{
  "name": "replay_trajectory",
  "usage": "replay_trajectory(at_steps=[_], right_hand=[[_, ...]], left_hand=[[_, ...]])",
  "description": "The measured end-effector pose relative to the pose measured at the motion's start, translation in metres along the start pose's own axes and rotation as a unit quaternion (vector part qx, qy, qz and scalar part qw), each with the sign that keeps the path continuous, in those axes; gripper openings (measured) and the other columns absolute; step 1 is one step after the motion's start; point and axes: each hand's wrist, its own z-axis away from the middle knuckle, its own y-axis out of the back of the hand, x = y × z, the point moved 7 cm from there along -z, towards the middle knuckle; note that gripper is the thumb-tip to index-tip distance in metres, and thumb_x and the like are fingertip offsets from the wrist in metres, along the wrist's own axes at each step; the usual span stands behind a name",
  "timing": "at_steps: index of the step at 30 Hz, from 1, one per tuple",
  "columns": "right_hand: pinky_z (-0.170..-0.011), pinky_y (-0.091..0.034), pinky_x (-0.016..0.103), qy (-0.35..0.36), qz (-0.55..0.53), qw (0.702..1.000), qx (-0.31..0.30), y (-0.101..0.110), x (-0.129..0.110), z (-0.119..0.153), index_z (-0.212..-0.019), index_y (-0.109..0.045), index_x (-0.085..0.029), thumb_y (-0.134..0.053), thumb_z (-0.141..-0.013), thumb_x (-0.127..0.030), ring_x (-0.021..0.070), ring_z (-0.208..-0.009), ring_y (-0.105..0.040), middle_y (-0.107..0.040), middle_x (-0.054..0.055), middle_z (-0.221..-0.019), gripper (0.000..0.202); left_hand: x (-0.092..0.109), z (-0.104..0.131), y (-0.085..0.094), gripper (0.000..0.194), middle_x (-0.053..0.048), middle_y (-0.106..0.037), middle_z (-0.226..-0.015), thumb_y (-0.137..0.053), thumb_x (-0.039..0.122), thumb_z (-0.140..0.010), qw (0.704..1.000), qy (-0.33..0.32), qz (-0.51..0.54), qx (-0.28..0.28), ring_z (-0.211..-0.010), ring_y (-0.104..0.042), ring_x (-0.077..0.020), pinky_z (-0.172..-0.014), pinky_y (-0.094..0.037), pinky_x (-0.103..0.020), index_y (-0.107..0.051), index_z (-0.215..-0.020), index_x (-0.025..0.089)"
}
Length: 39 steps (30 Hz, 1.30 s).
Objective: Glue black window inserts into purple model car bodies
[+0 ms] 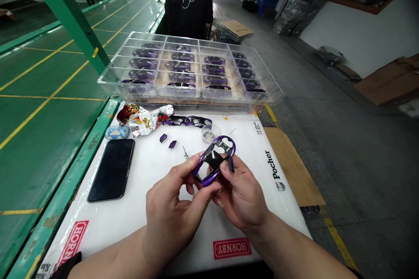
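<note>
Between my two hands, above the white work surface, is a purple and black plastic frame part [213, 160] with rounded openings. My left hand [178, 202] grips its left end and lower edge between thumb and fingers. On the right end, my right hand [240, 192] pinches it with the thumb on top. Just beyond lie two small purple pieces [168, 141], a thin metal tool [186, 153] and a round clear dish [211, 133] with tiny bits in it. Similar purple-black frames [187, 120] rest behind them.
A clear compartment tray [157, 89] with many purple-black parts stands at the back. On the left are a phone [111, 170], a blue-white packet [117, 132] and a crumpled foil wrapper [145, 118]. A green post [70, 13] rises beside the green bench. A person [188, 4] sits ahead, facing away.
</note>
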Motion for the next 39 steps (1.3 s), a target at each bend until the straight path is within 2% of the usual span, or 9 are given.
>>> replay_trajectory(at_steps=[4, 8, 11, 15, 20, 25, 29, 33, 39], right_hand=[[-0.040, -0.041, 0.019, -0.003, -0.007, 1.000, -0.023, -0.002, 0.002, 0.001, -0.098, -0.076, -0.022, -0.099, -0.093, -0.050, 0.0085, -0.045, -0.049, -0.068, -0.002, -0.072, 0.037], [-0.043, -0.047, 0.020, 0.022, -0.003, 1.000, -0.018, -0.002, 0.000, -0.001, -0.094, -0.076, -0.021, -0.097, -0.096, -0.048, 0.0104, -0.050, -0.054, -0.069, -0.001, -0.073, 0.034], [-0.047, -0.052, 0.021, 0.027, 0.011, 0.999, -0.016, 0.000, -0.001, -0.003, -0.094, -0.077, -0.021, -0.095, -0.099, -0.050, 0.0128, -0.057, -0.058, -0.071, 0.001, -0.076, 0.034], [-0.053, -0.054, 0.022, -0.013, 0.065, 0.996, -0.060, -0.001, -0.005, -0.006, -0.104, -0.082, -0.020, -0.093, -0.099, -0.049, 0.0149, -0.066, -0.061, -0.070, 0.002, -0.080, 0.031], [-0.057, -0.051, 0.025, 0.036, 0.087, 0.996, -0.009, 0.011, -0.025, -0.008, -0.110, -0.083, -0.021, -0.092, -0.097, -0.051, 0.0174, -0.075, -0.064, -0.074, 0.007, -0.100, 0.034], [-0.063, -0.045, 0.026, 0.097, 0.152, 0.983, 0.020, 0.018, -0.036, -0.009, -0.088, -0.075, -0.021, -0.085, -0.106, -0.055, 0.0149, -0.068, -0.054, -0.064, 0.001, -0.077, 0.040], [-0.061, -0.043, 0.026, 0.090, 0.150, 0.984, 0.035, 0.020, -0.036, -0.011, -0.083, -0.076, -0.019, -0.089, -0.102, -0.056, 0.0135, -0.066, -0.053, -0.065, 0.002, -0.075, 0.044], [-0.057, -0.044, 0.024, 0.070, 0.116, 0.990, 0.034, 0.019, -0.034, -0.012, -0.093, -0.085, -0.019, -0.092, -0.097, -0.059, 0.0131, -0.067, -0.059, -0.072, 0.004, -0.085, 0.042], [-0.058, -0.045, 0.024, 0.057, 0.134, 0.989, 0.020, 0.018, -0.029, -0.011, -0.104, -0.091, -0.021, -0.098, -0.093, -0.048, 0.0124, -0.068, -0.061, -0.077, 0.005, -0.091, 0.030]], left_hand=[[0.001, 0.001, 0.001, 0.062, -0.005, -0.088, -0.112, -0.100, 0.031, -0.094, 1.000, -0.007, 0.003, 0.001, -0.080, -0.077, -0.0187, -0.075, -0.066, -0.031, -0.075, -0.151, 0.029], [0.000, -0.005, 0.001, 0.055, -0.003, -0.087, -0.101, -0.102, 0.034, -0.091, 1.000, 0.015, 0.018, 0.003, -0.072, -0.074, -0.0168, -0.073, -0.064, -0.031, -0.080, -0.141, 0.026], [-0.013, -0.013, -0.006, 0.049, -0.002, -0.086, -0.090, -0.099, 0.038, -0.093, 0.990, 0.099, 0.097, -0.034, -0.072, -0.077, -0.0187, -0.072, -0.064, -0.031, -0.080, -0.135, 0.022], [-0.028, -0.021, -0.012, 0.051, -0.008, -0.089, -0.102, -0.098, 0.038, -0.092, 0.954, 0.198, 0.219, -0.048, -0.082, -0.081, -0.0202, -0.076, -0.065, -0.031, -0.077, -0.134, 0.019], [-0.029, -0.025, -0.011, 0.052, -0.007, -0.087, -0.099, -0.099, 0.036, -0.089, 0.940, 0.227, 0.252, -0.048, -0.076, -0.076, -0.0169, -0.075, -0.065, -0.031, -0.076, -0.132, 0.017], [-0.026, -0.021, -0.017, 0.053, -0.006, -0.084, -0.089, -0.097, 0.038, -0.090, 0.942, 0.227, 0.231, -0.088, -0.077, -0.075, -0.0193, -0.073, -0.061, -0.032, -0.076, -0.133, 0.015], [-0.028, -0.021, -0.020, 0.051, -0.005, -0.084, -0.087, -0.098, 0.039, -0.090, 0.928, 0.253, 0.254, -0.100, -0.073, -0.073, -0.0179, -0.070, -0.059, -0.030, -0.077, -0.130, 0.015], [-0.038, -0.022, -0.024, 0.051, -0.004, -0.081, -0.075, -0.097, 0.048, -0.094, 0.903, 0.298, 0.293, -0.103, -0.064, -0.068, -0.0151, -0.060, -0.047, -0.025, -0.078, -0.127, 0.014], [-0.044, -0.022, -0.029, 0.055, -0.004, -0.078, -0.070, -0.097, 0.057, -0.092, 0.876, 0.340, 0.327, -0.099, -0.063, -0.066, -0.0141, -0.059, -0.043, -0.023, -0.082, -0.122, 0.013]])
